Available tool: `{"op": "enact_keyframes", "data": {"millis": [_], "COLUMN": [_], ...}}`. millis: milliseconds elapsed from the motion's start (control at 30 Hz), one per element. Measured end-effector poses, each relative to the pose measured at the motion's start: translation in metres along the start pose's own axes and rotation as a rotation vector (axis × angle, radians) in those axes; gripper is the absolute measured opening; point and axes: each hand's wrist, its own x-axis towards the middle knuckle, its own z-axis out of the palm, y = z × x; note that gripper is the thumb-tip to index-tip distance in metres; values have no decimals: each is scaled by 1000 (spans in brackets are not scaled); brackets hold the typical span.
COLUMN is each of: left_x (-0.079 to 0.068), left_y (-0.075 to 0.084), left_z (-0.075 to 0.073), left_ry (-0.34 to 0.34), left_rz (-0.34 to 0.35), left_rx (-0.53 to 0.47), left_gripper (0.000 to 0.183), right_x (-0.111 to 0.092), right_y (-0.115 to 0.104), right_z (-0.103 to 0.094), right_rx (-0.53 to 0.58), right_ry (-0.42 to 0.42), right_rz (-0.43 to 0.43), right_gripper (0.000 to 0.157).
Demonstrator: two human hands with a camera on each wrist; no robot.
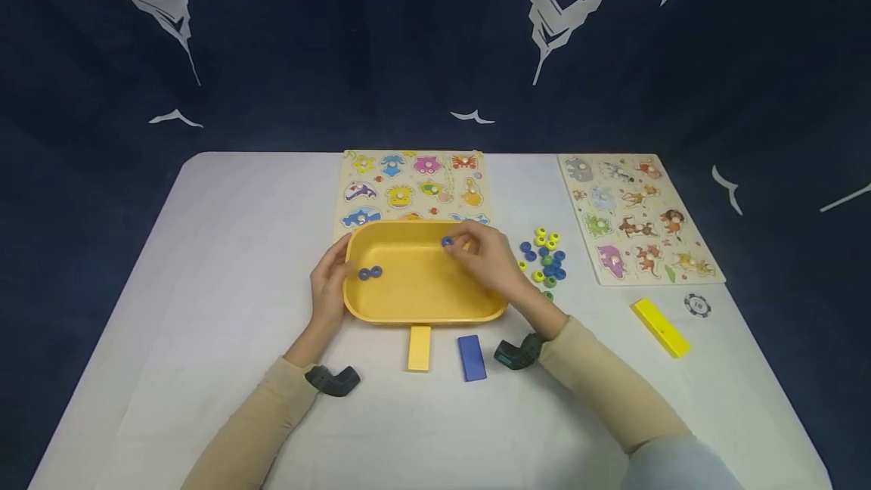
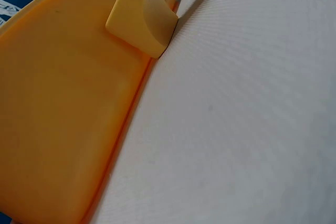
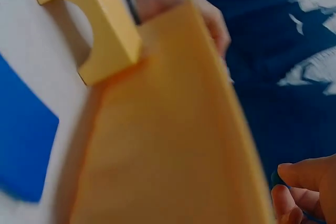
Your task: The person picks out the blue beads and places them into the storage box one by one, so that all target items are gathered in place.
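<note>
A shallow yellow tray sits mid-table with two blue beads inside at its left. My left hand holds the tray by its left end, thumb over the rim. Over the tray's right part, my right hand pinches a blue bead between thumb and fingertips. The right wrist view shows the same pinch at its lower right corner, the bead mostly covered by the fingers. Several loose blue, yellow and green beads lie right of the tray.
In front of the tray are a yellow block, arched in the wrist views, and a blue block. Behind it lies a sea-animal peg puzzle. Another animal puzzle, a bright yellow block and a chip lie right.
</note>
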Motion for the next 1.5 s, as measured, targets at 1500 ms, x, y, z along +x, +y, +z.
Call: {"op": "enact_keyframes", "data": {"millis": [1500], "left_x": [-4], "left_y": [9], "left_z": [4], "left_ry": [5], "left_rz": [-22], "left_rx": [62], "left_gripper": [46], "right_x": [-39], "right_y": [-4], "right_z": [-18], "right_rx": [213], "right_ry": [103], "right_rz": [-83], "right_gripper": [24]}}
